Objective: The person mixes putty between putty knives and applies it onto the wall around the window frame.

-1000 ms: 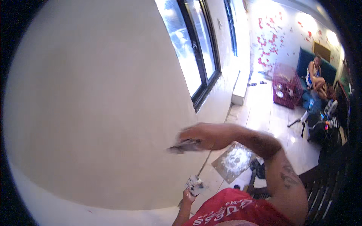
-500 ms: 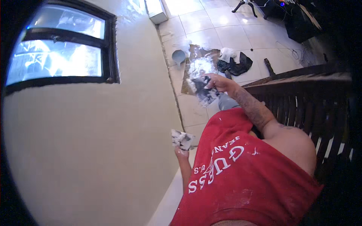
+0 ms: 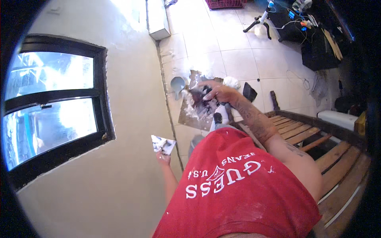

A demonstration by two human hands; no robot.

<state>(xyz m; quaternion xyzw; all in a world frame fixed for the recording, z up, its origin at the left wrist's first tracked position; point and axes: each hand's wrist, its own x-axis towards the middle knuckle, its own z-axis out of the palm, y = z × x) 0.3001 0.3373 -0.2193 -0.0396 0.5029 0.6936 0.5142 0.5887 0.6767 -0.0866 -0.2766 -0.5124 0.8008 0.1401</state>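
Observation:
My left hand (image 3: 163,159), beside the pale wall, is closed on the lower edge of a small white square plate (image 3: 167,146) smeared with paste. Farther ahead, my right hand (image 3: 218,92) has its fingers bent around the edge of a dark piece (image 3: 204,104) daubed with white paste; its exact kind is unclear. Under it on the floor lies a brown board (image 3: 187,115) with white smears. Next to the board's far left corner stands a grey dipper (image 3: 177,84) with a handle.
On the left, the wall (image 3: 131,158) holds a dark-framed window (image 3: 99,115). A slatted wooden bench (image 3: 333,166) stands at right. Beyond are a white tripod (image 3: 262,22), a dark box (image 3: 317,53) with cables, a white bundle (image 3: 231,82) and black plastic (image 3: 249,92). A white block (image 3: 158,29) abuts the wall.
The view has turned, so more of the bench and far floor shows. My right hand has shifted with the dark piece, which is now tilted differently. My left hand still holds the plate.

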